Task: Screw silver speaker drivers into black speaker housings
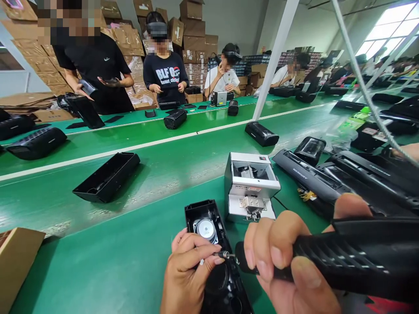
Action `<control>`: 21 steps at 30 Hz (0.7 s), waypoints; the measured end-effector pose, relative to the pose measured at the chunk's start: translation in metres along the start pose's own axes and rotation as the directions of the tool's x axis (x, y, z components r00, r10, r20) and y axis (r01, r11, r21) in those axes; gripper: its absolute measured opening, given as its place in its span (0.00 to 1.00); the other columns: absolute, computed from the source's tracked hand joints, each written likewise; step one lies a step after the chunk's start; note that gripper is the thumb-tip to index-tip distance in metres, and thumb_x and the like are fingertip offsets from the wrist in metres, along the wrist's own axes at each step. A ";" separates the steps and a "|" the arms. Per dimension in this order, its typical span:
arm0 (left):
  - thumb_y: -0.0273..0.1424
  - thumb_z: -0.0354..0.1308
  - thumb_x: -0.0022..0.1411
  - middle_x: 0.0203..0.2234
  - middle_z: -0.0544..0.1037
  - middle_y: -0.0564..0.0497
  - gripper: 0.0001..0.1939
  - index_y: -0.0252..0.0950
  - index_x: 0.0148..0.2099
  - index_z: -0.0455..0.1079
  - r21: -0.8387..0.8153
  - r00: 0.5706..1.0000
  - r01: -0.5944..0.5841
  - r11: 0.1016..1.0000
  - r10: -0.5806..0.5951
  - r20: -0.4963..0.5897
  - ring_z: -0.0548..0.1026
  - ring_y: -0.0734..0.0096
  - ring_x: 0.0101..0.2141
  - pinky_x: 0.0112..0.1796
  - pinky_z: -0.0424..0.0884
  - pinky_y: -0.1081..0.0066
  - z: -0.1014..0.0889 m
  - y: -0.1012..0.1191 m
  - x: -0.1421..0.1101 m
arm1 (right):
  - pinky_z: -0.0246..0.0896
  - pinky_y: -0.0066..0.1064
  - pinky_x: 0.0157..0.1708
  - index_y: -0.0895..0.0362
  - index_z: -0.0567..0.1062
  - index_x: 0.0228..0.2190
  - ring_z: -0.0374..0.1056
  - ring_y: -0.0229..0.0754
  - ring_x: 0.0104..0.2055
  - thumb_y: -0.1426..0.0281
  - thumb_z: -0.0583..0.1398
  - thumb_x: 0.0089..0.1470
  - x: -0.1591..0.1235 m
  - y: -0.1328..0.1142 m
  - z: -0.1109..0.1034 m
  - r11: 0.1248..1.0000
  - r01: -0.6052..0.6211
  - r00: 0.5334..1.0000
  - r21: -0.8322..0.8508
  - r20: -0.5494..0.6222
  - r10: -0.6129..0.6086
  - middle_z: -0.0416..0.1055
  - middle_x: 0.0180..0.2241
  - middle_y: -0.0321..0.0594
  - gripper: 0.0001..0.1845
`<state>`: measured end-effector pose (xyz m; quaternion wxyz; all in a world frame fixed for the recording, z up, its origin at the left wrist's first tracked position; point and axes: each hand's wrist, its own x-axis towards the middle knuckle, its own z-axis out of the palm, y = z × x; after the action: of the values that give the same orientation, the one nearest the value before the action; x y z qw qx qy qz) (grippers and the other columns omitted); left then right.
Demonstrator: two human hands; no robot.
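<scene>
My right hand (278, 253) is wrapped around a black electric screwdriver (360, 257) that lies nearly level, its nose to the left. At the tip, the thumb and forefinger of my left hand (186, 270) pinch the metal screwdriver bit (228, 256). Whether a screw sits between those fingers cannot be made out. Beneath both hands, an open black speaker housing (240, 288) rests on the green bench. A round silver speaker driver (206, 229) shows inside it, just beyond my left fingers. The near part of the housing is partly covered by my left hand.
A silver screw feeder (252, 185) stands just behind the housing. Black soundbars (304, 174) crowd the right side. On the green conveyor (163, 161) sit an empty black shell (108, 176) and other black units. A cardboard box (22, 261) is at left; several co-workers are across.
</scene>
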<state>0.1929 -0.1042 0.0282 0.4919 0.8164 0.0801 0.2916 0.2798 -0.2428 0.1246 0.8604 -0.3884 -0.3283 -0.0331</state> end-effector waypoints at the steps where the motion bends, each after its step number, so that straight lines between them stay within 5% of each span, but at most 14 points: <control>1: 0.44 0.67 0.68 0.30 0.82 0.65 0.03 0.62 0.41 0.83 -0.004 1.000 0.001 1.000 -0.001 -0.003 0.80 0.72 0.32 0.59 0.54 0.57 0.000 0.000 0.000 | 0.67 0.30 0.22 0.42 0.71 0.54 0.61 0.34 0.20 0.66 0.63 0.68 0.000 0.000 0.000 1.000 0.011 1.000 0.016 -0.004 -0.011 0.64 0.27 0.28 0.15; 11: 0.43 0.66 0.69 0.29 0.81 0.64 0.04 0.60 0.41 0.83 -0.016 1.000 0.000 1.000 0.000 -0.010 0.80 0.72 0.33 0.60 0.53 0.56 0.001 -0.003 -0.004 | 0.66 0.28 0.22 0.41 0.74 0.49 0.60 0.33 0.21 0.69 0.60 0.70 0.006 0.004 0.005 0.997 0.071 0.997 0.034 0.017 -0.072 0.61 0.28 0.29 0.10; 17: 0.48 0.68 0.66 0.29 0.81 0.60 0.05 0.59 0.38 0.84 0.007 1.000 0.010 1.000 -0.010 -0.002 0.80 0.68 0.32 0.61 0.58 0.46 0.001 -0.006 -0.003 | 0.65 0.28 0.21 0.35 0.64 0.62 0.58 0.33 0.20 0.67 0.61 0.69 0.003 0.006 0.000 0.997 0.030 0.998 0.066 0.046 -0.033 0.62 0.28 0.27 0.25; 19: 0.47 0.71 0.62 0.34 0.82 0.57 0.03 0.60 0.38 0.84 0.026 1.000 0.014 1.000 -0.015 0.013 0.81 0.62 0.37 0.63 0.58 0.38 0.000 -0.004 -0.004 | 0.64 0.29 0.21 0.36 0.62 0.64 0.59 0.33 0.19 0.66 0.62 0.69 0.001 0.008 -0.001 0.998 0.016 0.997 0.056 0.070 -0.020 0.63 0.28 0.27 0.27; 21: 0.43 0.77 0.55 0.49 0.81 0.51 0.18 0.61 0.48 0.83 0.053 1.000 0.028 0.998 -0.028 -0.001 0.80 0.51 0.50 0.63 0.61 0.34 0.001 -0.001 -0.006 | 0.64 0.29 0.20 0.37 0.61 0.64 0.59 0.34 0.20 0.66 0.61 0.70 -0.002 0.012 -0.002 1.000 0.020 0.995 0.006 0.098 -0.020 0.63 0.28 0.28 0.27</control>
<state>0.1890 -0.1073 0.0243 0.4741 0.8279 0.0993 0.2826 0.2833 -0.2363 0.1151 0.8439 -0.3840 -0.3741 -0.0217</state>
